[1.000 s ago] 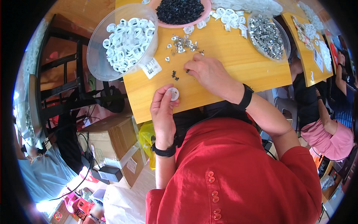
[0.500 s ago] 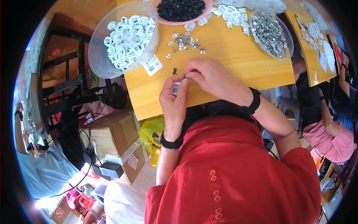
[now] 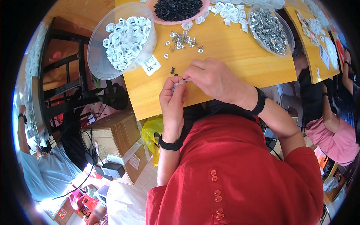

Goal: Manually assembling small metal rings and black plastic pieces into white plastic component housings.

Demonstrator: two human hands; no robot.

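My left hand [image 3: 172, 95] is closed around a small white plastic part [image 3: 174, 87], mostly covered by the thumb and fingers. Against it, my right hand [image 3: 208, 77] pinches at the left fingertips; a tiny dark piece [image 3: 184, 80] shows between the fingers, too small to make out. Just beyond the left fingers lie several small black pieces [image 3: 173, 71] on the wooden table [image 3: 240, 63]. Farther off is a loose scatter of small metal pieces [image 3: 182, 39].
At the far left stands a clear tub [image 3: 93, 56] of white plastic parts beside a printed label [image 3: 151, 65]. A pink-rimmed bowl [image 3: 206, 8] holds black pieces; a clear container [image 3: 291, 47] holds metal pieces. Cardboard boxes [image 3: 112, 131] stand below left. Other people sit on both sides.
My left thumb has moved over the white part, hiding more of it. My right hand has turned slightly, its fingertips still at the left hand. The table view has shifted a little.
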